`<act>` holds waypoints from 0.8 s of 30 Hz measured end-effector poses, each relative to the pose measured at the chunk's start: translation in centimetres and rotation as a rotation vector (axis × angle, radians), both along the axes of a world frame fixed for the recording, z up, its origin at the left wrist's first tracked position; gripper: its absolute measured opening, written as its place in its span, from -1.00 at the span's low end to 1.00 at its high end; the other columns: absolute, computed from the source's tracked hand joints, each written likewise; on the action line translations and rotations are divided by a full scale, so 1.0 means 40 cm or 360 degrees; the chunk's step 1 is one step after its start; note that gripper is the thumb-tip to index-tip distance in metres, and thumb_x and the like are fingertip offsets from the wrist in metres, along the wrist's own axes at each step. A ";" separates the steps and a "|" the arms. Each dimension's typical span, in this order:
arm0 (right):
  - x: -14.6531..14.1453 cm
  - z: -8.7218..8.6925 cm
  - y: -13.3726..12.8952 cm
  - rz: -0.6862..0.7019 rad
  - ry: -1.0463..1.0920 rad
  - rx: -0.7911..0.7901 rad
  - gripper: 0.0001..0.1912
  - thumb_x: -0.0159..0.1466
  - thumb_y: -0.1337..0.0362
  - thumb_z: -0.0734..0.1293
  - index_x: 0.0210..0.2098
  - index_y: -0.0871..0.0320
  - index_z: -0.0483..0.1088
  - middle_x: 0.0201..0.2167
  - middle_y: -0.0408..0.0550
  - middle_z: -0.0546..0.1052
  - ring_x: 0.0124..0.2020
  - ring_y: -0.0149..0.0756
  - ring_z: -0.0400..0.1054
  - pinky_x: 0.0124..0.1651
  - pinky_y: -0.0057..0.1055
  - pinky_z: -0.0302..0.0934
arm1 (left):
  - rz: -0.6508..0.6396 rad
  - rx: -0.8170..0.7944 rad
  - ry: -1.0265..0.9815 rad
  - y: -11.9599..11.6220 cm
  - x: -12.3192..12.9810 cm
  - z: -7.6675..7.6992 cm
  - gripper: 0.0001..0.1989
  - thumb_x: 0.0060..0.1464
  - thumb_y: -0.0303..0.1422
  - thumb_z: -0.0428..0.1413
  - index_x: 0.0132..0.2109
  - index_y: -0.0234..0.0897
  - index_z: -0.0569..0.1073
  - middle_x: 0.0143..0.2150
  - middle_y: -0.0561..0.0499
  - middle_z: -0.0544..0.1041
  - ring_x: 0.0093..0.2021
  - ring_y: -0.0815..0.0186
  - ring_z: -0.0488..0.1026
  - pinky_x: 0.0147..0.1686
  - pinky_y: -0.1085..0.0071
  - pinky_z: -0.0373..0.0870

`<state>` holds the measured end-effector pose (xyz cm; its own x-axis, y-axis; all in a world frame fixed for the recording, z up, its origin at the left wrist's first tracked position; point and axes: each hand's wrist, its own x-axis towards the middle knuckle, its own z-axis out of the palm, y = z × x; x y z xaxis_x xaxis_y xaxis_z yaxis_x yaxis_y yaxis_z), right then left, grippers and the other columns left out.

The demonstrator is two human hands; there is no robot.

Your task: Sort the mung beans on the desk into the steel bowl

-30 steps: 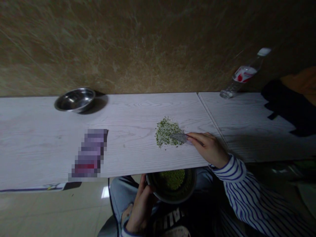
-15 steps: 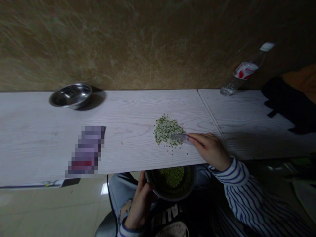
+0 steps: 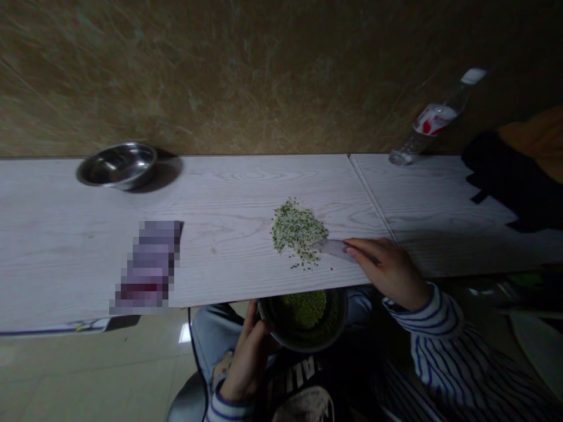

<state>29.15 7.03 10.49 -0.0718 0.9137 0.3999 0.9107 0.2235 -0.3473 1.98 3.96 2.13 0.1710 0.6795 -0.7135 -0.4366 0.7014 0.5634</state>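
Note:
A flat, translucent scoop-like piece [image 3: 333, 248] is pinched in my right hand [image 3: 389, 269], its tip at the right edge of a pile of green beans mixed with white grains [image 3: 297, 227] on the pale wooden table [image 3: 233, 258]. A few loose beans lie just in front of the pile. Below the table edge, my left hand [image 3: 248, 354] grips the left rim of a metal bowl [image 3: 285, 341] at my lap, fingers closed on it. Green beans [image 3: 308, 309] fill the bottom of this bowl.
An upright metal bowl [image 3: 118, 167] sits at the back left, near the wall. In front of it lies a blurred-out flat object [image 3: 152, 258]. A clear plastic bottle [image 3: 433, 120] stands at the back right, beside a dark and orange cloth item [image 3: 510, 176].
My right hand and the thin piece have moved right, away from the pile's middle. The pile's near right side looks slightly altered. My left hand still holds the bowl; the whole view has shifted slightly.

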 end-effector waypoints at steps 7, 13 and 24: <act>0.040 -0.019 -0.043 -0.0227 0.0036 -0.0011 -0.78 0.29 0.28 0.28 -0.15 0.08 0.54 -0.25 -0.03 0.65 -0.30 -0.19 0.56 -0.25 -0.34 0.44 | 0.0018 0.0023 -0.0048 0.005 0.008 0.012 -0.23 -0.18 -0.44 0.17 0.26 -0.09 0.29 0.18 -0.06 0.45 0.00 0.10 0.44 -0.19 0.29 0.43; 0.024 -0.027 -0.043 -0.0236 0.0083 -0.0048 -0.78 0.28 0.28 0.28 -0.16 0.10 0.55 -0.26 0.00 0.65 -0.29 -0.18 0.56 -0.25 -0.34 0.45 | -0.0022 0.0022 0.0002 0.002 0.003 0.004 -0.20 -0.15 -0.42 0.15 0.30 -0.07 0.22 0.16 -0.07 0.45 -0.17 0.16 0.47 -0.30 0.29 0.43; -0.041 -0.004 -0.045 0.0020 0.0077 -0.0011 -0.81 0.29 0.36 0.29 -0.17 0.12 0.54 -0.30 -0.02 0.65 -0.31 -0.24 0.55 -0.17 -0.36 0.44 | -0.0025 0.0073 -0.0062 -0.006 -0.006 0.001 -0.25 -0.09 -0.44 0.15 0.29 -0.02 0.25 0.23 -0.03 0.38 -0.01 0.14 0.42 -0.19 0.29 0.42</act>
